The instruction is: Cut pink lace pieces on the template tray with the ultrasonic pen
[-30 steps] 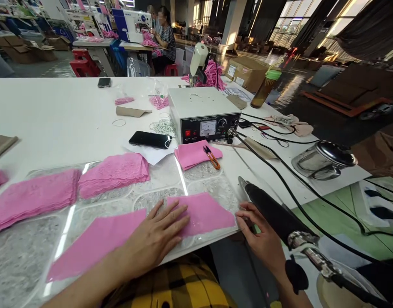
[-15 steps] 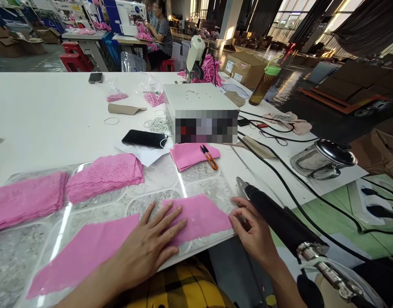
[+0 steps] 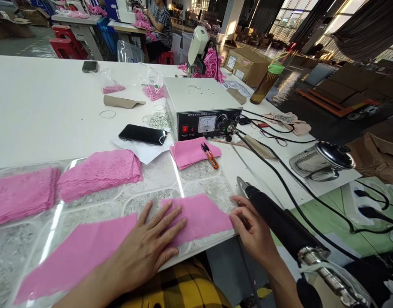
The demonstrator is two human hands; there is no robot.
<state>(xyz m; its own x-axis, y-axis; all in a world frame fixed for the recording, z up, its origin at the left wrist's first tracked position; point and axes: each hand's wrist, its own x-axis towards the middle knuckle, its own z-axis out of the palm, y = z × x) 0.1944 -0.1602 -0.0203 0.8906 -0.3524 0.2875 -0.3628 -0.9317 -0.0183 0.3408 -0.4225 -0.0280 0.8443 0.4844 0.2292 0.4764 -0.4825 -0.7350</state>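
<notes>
My left hand [image 3: 151,237] lies flat with spread fingers on the left part of a pink fabric piece [image 3: 203,218]. At that piece's right corner, by the table edge, the fingers of my right hand [image 3: 252,226] are closed in a pinch. Just above my right hand points the metal tip of a black handheld ultrasonic welding tool [image 3: 276,218]. A second pink fabric panel [image 3: 77,252] lies partly under my left forearm. Orange-handled thread snips [image 3: 209,155] rest on a folded pink cloth [image 3: 188,155].
Stacks of pink lace fabric [image 3: 102,175] lie at the left. Behind stand a control box [image 3: 209,124] with cables, a phone [image 3: 142,134] and rubber bands [image 3: 157,121]. A lidded glass jug [image 3: 321,160] is at the right. Someone sits at a far sewing machine [image 3: 126,16].
The view has tilted down slightly, so the background sits higher in the picture. Both hands and the fabric under them have hardly moved.
</notes>
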